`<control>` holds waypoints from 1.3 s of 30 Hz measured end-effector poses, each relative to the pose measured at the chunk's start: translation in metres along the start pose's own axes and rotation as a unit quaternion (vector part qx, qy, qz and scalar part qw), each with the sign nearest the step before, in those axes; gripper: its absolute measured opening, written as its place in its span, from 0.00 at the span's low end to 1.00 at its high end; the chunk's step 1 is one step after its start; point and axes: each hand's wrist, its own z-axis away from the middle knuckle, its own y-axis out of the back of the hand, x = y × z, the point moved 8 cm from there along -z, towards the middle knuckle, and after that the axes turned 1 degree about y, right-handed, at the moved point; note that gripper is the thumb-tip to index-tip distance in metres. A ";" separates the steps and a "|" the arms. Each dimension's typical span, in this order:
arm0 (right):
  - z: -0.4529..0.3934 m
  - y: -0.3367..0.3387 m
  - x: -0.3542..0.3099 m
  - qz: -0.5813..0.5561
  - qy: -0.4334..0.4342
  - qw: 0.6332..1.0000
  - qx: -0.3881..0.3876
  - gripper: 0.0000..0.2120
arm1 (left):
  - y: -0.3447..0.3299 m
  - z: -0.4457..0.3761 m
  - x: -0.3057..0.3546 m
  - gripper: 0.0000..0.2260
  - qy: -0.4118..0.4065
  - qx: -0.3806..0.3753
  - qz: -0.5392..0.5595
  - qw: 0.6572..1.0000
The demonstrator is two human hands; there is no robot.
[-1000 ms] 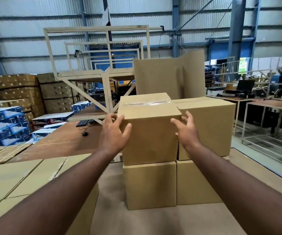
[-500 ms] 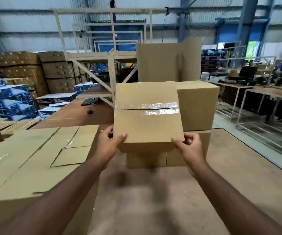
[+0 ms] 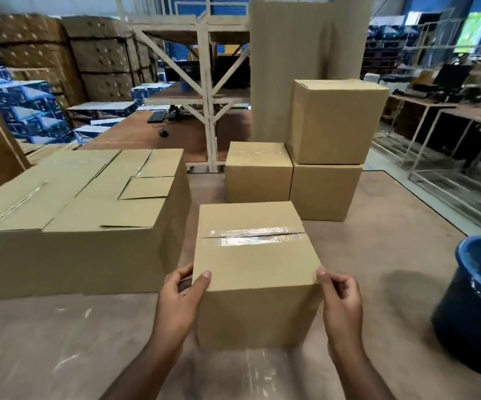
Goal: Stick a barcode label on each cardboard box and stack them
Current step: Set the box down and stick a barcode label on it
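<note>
between both hands, taped box, left hand, right hand gripping near corners

No legible text anywhere.

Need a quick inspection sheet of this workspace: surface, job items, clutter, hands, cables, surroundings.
Surface: brown floor, scuffed with pale marks.
Job's things: taped box in front of the person; no barcode label visible on it. Behind it, single box beside a two-high stack.
Clutter: large flat cartons at left; blue bucket at right.
Hands: left hand and right hand grip the taped box's near top corners.
Cables: mouse with its cord, near a keyboard.
Surroundings: warehouse; metal rack, blue cartons, upright cardboard sheet.
</note>
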 end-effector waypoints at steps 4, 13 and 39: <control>-0.011 -0.023 -0.007 0.066 -0.018 0.994 -0.086 0.15 | 0.000 -0.006 -0.006 0.21 0.062 -0.045 -0.023 0.997; 0.021 -0.015 -0.009 0.100 0.026 0.981 -0.162 0.30 | -0.003 0.029 -0.018 0.12 0.048 -0.128 0.020 0.990; 0.030 0.001 0.115 0.280 0.036 0.940 -0.194 0.23 | 0.018 0.013 -0.108 0.23 -0.010 -0.124 -0.110 0.986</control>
